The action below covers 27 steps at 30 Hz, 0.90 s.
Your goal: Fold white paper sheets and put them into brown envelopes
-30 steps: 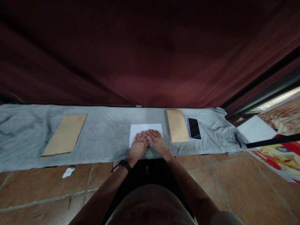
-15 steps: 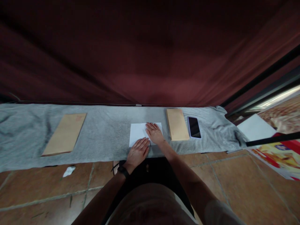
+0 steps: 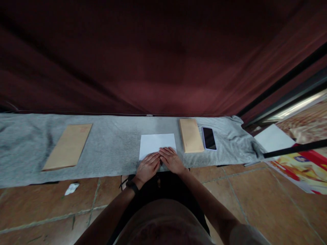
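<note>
A white sheet of paper (image 3: 157,141) lies flat on the grey cloth, straight in front of me. My left hand (image 3: 148,166) rests with its fingers stretched out over the near left part of the sheet. Beside it, my right hand (image 3: 171,160) lies flat on the near right part, its fingertips close to the left hand's. The hands hide the middle of the paper's near edge. A dark band is on my left wrist.
Right of the paper lies a stack of brown envelopes (image 3: 191,136), then a phone (image 3: 209,138). Another brown envelope pile (image 3: 67,147) is at the left. Grey cloth (image 3: 112,143) covers the narrow surface against a dark red curtain (image 3: 163,68). A colourful box (image 3: 304,168) stands at the right.
My right hand has slid back toward me over the paper, from its middle to its near edge, beside the left hand. The left hand stays nearly in place.
</note>
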Motion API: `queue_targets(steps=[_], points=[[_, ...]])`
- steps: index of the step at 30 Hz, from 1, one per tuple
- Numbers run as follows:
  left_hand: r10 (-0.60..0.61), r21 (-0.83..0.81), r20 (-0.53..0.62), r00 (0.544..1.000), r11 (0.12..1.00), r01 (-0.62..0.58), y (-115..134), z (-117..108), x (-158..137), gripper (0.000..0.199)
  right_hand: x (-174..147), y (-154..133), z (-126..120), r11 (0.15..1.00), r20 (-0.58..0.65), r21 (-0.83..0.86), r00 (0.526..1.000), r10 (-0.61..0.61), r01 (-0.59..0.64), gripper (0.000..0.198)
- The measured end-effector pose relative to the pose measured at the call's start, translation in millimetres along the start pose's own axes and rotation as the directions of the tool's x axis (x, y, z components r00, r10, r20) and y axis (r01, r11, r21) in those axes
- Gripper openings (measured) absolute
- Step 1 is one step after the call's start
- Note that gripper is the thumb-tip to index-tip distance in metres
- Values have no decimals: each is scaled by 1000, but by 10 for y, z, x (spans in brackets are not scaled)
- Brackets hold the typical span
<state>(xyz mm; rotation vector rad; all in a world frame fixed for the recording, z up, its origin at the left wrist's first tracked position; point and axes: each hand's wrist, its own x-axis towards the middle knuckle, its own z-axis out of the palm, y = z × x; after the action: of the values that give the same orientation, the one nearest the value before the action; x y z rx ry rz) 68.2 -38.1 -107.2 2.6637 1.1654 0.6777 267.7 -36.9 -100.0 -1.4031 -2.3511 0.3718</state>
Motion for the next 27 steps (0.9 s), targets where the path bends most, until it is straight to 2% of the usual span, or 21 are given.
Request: queue_targets(steps=[6,13,20,23,27], points=[[4,47,14,1000,999,-5,18,5,-1,35,266,15,49,999,4,-48,1000,12,-12,40],[11,32,7,1000,999,-12,7,20,-8,38,595,138,161,983,-63,-117,989,133,-139,42],[-3,28,15,1000,1000,3,8,20,-11,36,509,183,172,943,-170,-133,945,281,-304,46],[-31,-10,7,999,999,31,21,15,12,33,431,170,187,935,-185,-135,936,301,-327,46],[-141,-43,0,990,989,141,33,32,150,35,396,165,198,937,-187,-144,939,290,-318,47]])
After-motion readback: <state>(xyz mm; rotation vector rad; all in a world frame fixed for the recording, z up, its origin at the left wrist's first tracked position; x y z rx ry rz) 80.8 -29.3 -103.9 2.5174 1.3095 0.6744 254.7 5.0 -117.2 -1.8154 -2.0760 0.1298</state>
